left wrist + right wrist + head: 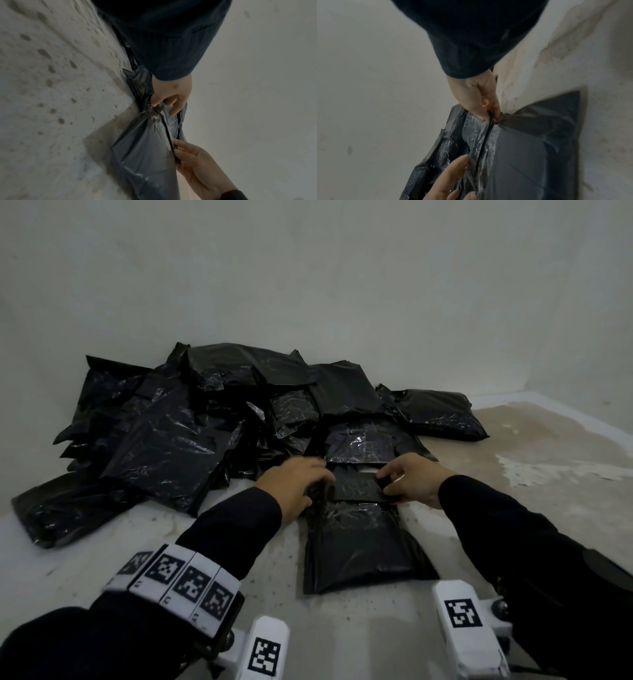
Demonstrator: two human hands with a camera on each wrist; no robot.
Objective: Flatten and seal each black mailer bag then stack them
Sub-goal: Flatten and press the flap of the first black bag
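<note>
Both hands (301,484) (411,484) pinch black mailer bag (363,549), contents hidden

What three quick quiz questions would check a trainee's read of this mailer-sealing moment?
1. True or false: both hands hold the flap of the near mailer bag.
2. Where is the pile of bags? A) beyond and left of the near bag B) behind the person
3. Fill in: the right hand pinches the flap's ___ end; the left hand takes the other.

Key: 1 true; 2 A; 3 right.
</note>
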